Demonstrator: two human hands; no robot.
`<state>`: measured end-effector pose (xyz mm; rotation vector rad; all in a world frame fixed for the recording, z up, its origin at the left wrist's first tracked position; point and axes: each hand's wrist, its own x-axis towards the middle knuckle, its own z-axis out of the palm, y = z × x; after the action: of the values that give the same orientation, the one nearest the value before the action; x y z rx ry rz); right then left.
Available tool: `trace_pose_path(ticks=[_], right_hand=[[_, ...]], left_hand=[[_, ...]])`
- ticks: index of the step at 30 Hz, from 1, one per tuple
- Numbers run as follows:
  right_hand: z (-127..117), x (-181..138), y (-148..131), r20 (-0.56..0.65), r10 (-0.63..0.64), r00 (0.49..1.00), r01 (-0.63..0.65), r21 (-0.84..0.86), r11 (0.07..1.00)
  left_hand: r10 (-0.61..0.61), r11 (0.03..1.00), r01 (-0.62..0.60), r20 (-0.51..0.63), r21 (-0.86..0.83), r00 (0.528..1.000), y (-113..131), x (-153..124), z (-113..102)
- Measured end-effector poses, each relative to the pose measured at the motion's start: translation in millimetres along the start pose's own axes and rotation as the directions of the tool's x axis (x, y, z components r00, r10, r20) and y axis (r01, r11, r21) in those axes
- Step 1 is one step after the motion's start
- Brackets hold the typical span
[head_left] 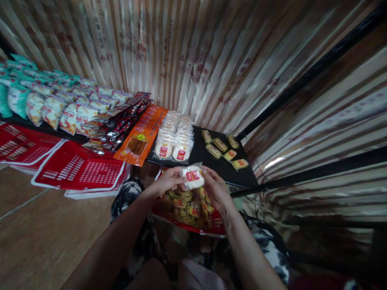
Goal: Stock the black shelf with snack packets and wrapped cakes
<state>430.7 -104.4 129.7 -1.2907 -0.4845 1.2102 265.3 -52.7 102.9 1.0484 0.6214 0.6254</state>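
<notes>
Between my two hands is a white round rice cracker packet (pixel 193 177) with a red label, in clear wrap. My left hand (pixel 169 180) pinches its left edge, and my right hand (pixel 213 183) grips the right edge. Below them sits a red basket (pixel 193 230) with several yellow-wrapped snack packets (pixel 184 207) inside. On the black shelf (pixel 208 163) just beyond, similar white cracker packets (pixel 175 139) stand in two rows. To their right, several small yellow packets (pixel 225 147) lie loosely spread.
Left of the crackers are an orange snack bag (pixel 140 137), dark red packets (pixel 121 121), and rows of white and teal chip bags (pixel 54 100). Red baskets (pixel 81 167) stand at the left below the shelf. Black poles (pixel 290 82) and a pleated sheet (pixel 181 52) border the shelf.
</notes>
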Motion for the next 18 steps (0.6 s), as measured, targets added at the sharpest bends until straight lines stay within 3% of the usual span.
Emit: trace_pose_path(ticks=[4,8,10,11,14,18], right_hand=[[-7.8,-14.1,7.9,0.045,0.037,0.998,-0.038,0.023,0.999],[-10.6,-18.4,16.9,0.048,0.043,0.998,-0.042,-0.026,0.999],[-10.5,-13.6,20.4,0.022,0.023,0.999,-0.021,-0.073,0.997],[-10.3,-10.1,21.7,0.013,0.007,1.0,-0.006,-0.099,0.995],[-8.9,2.0,24.4,0.032,-0.047,0.998,0.052,-0.175,0.983],[1.2,15.6,23.8,0.119,-0.121,0.985,0.153,-0.305,0.94]], left_hand=[[0.069,0.998,-0.067,-0.11,0.022,0.992,-5.7,4.4,1.8],[0.04,0.991,-0.026,-0.099,0.132,0.994,-13.6,5.1,4.8],[0.034,0.972,-0.009,-0.102,0.234,0.994,-17.7,5.1,5.7],[0.084,0.942,-0.027,-0.157,0.334,0.984,-18.9,4.8,5.7],[0.379,0.756,-0.09,-0.321,0.649,0.868,-17.8,0.7,3.5],[0.615,0.534,-0.081,-0.321,0.842,0.72,-9.6,-9.2,-2.0]])
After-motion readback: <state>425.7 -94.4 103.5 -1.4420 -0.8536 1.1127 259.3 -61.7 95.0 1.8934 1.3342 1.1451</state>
